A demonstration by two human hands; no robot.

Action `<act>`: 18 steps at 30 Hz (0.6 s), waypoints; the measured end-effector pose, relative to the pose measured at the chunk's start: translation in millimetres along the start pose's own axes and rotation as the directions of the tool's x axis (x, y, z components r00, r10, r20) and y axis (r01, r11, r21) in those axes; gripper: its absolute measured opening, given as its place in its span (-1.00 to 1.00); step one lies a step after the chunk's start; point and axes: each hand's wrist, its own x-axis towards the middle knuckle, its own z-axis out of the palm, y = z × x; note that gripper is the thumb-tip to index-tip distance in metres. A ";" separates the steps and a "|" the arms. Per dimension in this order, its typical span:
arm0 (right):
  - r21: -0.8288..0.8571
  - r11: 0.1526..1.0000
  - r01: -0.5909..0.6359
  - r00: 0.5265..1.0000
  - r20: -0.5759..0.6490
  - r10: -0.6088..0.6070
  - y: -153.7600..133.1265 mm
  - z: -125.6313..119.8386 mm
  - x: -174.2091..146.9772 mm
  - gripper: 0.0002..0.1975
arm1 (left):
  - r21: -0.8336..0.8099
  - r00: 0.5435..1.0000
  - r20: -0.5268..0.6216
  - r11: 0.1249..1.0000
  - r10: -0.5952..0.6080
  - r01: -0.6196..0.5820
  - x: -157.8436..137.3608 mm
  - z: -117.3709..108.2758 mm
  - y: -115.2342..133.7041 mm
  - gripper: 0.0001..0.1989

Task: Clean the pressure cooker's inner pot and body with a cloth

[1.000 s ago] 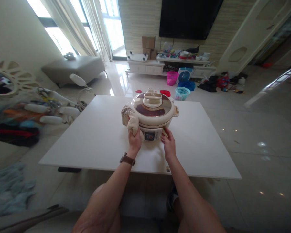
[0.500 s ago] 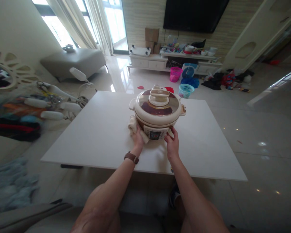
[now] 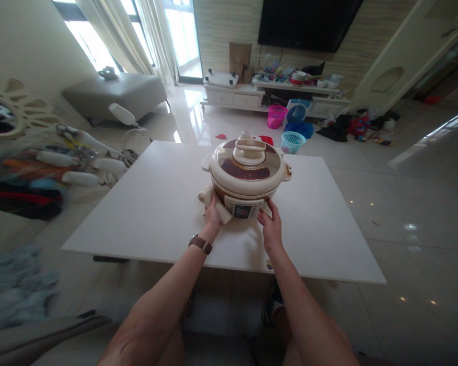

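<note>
- Wiping the outside of the cooker [image 3: 248,184] looks like the step in hand: the left hand [image 3: 211,219] has a bunched pale cloth [image 3: 223,212] low against its left side, just beside the control panel [image 3: 243,209].
- The left fingers close around the cloth, pressing it toward the cooker.
- The right hand [image 3: 272,227] is at the panel's right edge, its fingers bent and seemingly touching the cooker; whether they grip it or only steady it cannot be told.
- The cooker stands upright on the table [image 3: 320,223], its lid [image 3: 249,170] on, the panel facing the person.
- The next move probably calls for keeping the right hand braced so the cooker does not slide, and for light pressure near the panel's buttons.
- Compared with one second ago, the cloth is lower: it was up over the left handle [image 3: 206,162], which is now uncovered.
- Against half a second ago, little differs; the cloth sits slightly differently in the left hand, and the right hand keeps its place by the panel.
</note>
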 end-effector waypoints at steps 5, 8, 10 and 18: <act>0.000 1.000 -0.004 1.000 0.003 0.004 -1.8 -0.3 0.2 -0.31 | -0.052 0.991 0.054 0.991 -0.124 0.126 11.2 4.0 18.1 -0.50; 0.002 1.000 0.000 1.000 -0.004 0.000 -1.1 0.4 1.1 -0.32 | 0.019 0.999 -0.051 1.000 -0.013 0.014 -7.3 13.5 4.6 -0.48; 0.006 1.000 0.002 1.000 -0.014 -0.002 -0.4 1.1 1.5 -0.31 | 0.077 0.985 -0.077 0.986 0.154 -0.148 -27.7 19.3 -9.9 -0.45; -0.004 1.000 -0.005 1.000 -0.021 0.005 -0.7 2.4 1.2 -0.28 | 0.180 0.979 -0.004 0.963 0.206 -0.202 -99.7 24.1 -37.7 -0.40</act>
